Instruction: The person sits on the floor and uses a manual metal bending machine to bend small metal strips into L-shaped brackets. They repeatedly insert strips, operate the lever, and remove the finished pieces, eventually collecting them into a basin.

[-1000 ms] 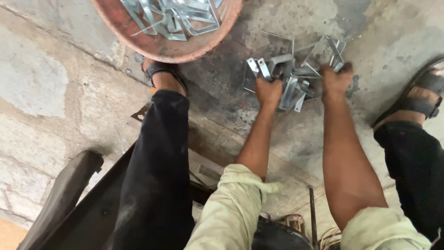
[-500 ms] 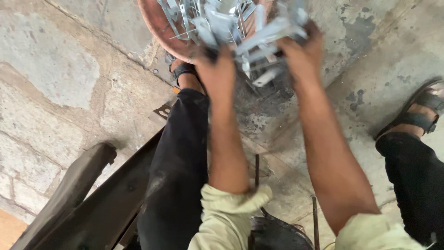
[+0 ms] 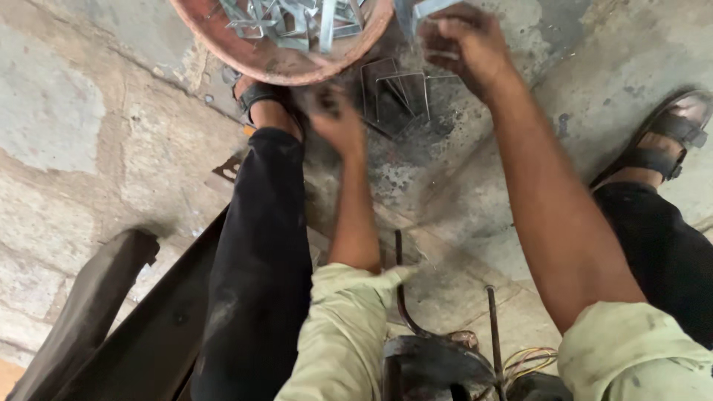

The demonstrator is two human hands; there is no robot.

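Hands are both out over the grey concrete floor [image 3: 96, 148]: right hand [image 3: 464, 44] is up near the top w/ its grip closed on a few flat shiny metal strips [image 3: 427, 9], just beside the round reddish-brown bowl [image 3: 282, 67] that is full of more shiny metal pieces [image 3: 290, 18]. Left hand [image 3: 338, 119] is lower, just under the bowl's rim, blurry, so can't tell if its grip is shut or loose. Thin bent wire frames [image 3: 397, 85] lie on the dark floor patch btw the two hands.

Shiny metal clips [image 3: 297, 18]; matt reddish basin [image 3: 282, 65]; rough concrete floor [image 3: 89, 134]
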